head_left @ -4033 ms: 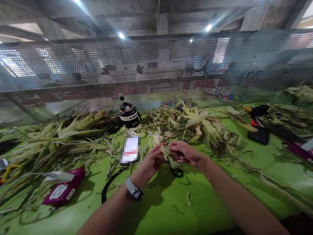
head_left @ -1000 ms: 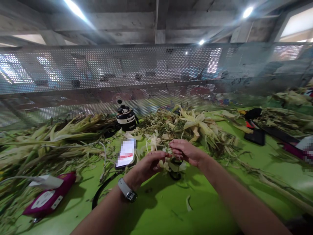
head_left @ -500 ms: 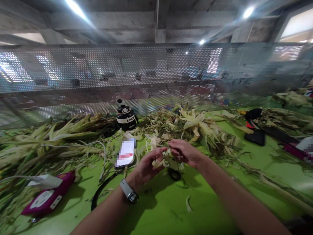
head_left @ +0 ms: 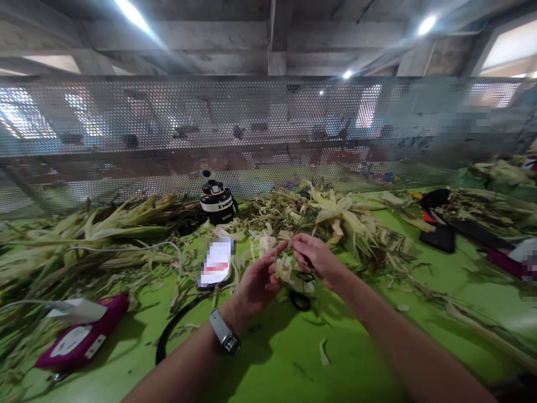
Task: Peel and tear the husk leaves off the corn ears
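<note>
My left hand (head_left: 259,282), with a watch (head_left: 225,333) on its wrist, is closed on a pale, curled piece of corn husk (head_left: 285,270). Fingertips of my right hand (head_left: 315,257) pinch at the upper end of the same piece, close to the left fingertips. The exact grip is partly hidden by the fingers. Just below the hands, black-handled scissors (head_left: 300,300) lie on the green table (head_left: 268,358). Behind the hands is a heap of dry husk scraps (head_left: 268,210).
Left of the hands lie a phone (head_left: 216,263), a black cable (head_left: 168,330) and a magenta packet (head_left: 79,336). Long husks (head_left: 109,229) cover the left side. A black bottle (head_left: 217,202) stands at the back before a perforated metal screen (head_left: 251,117). A dark wallet-like object (head_left: 437,238) lies right.
The husk piece has turned and shifted slightly right between my hands. My right hand has moved slightly upward. A small pale scrap now shows on the table to the right of my right forearm.
</note>
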The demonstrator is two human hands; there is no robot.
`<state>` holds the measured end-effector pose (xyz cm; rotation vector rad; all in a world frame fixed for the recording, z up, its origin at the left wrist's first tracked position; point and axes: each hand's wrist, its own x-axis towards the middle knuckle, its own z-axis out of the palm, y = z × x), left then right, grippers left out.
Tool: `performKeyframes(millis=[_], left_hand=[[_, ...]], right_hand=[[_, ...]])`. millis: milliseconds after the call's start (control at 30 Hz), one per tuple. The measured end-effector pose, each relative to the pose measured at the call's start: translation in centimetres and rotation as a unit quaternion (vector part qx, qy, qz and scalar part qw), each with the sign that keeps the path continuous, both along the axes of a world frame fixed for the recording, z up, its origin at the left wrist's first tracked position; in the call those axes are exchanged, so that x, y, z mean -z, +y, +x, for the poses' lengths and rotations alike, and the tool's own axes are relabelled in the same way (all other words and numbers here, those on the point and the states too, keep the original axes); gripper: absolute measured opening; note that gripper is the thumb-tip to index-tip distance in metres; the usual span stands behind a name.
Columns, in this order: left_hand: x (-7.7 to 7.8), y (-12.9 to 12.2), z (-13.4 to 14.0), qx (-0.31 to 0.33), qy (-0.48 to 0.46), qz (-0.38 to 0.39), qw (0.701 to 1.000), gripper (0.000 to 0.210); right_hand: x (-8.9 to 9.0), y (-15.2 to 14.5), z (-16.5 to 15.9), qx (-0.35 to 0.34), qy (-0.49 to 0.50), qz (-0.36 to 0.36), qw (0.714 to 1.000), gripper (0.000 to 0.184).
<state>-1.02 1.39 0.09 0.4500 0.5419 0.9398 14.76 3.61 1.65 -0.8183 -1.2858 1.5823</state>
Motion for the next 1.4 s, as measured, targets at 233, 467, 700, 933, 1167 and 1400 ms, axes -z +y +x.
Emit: performKeyframes(millis=[233,467,700,933,1167,1400], left_hand=[[0.2,0.0,0.4,-0.03,0.157,0.125,0.979,0.036],[0.9,0.1,0.4,-0.041,0.246,0.2,0.948,0.031],[0.4,1.1,-0.4,-0.147,0.247,0.186,0.94,0.03],[0.7,2.1,-1.2,-0.232,0.198,0.083,0.949,0.025],[0.3,2.6,-1.4,-0.25,0.1,-0.001,0.963,0.002],[0.3,1.5,-1.1,-0.134,-0.047,0.026,0.99,0.012]], right_hand=[[-0.5,-0.2,0.3,0.007,-0.114,0.065,0.991,0.03],[-0.5,-0.3,0.2,-0.011,-0.162,0.085,0.983,0.028],[-1.4,0.3,1.3,0.065,-0.184,0.1,0.976,0.03],[-0.4,2.6,3.8,0.109,-0.245,0.09,0.959,0.027],[0.5,3.3,3.4,0.179,-0.089,0.019,0.98,0.026],[0.0,1.5,1.5,0.005,0.277,-0.13,0.952,0.02]])
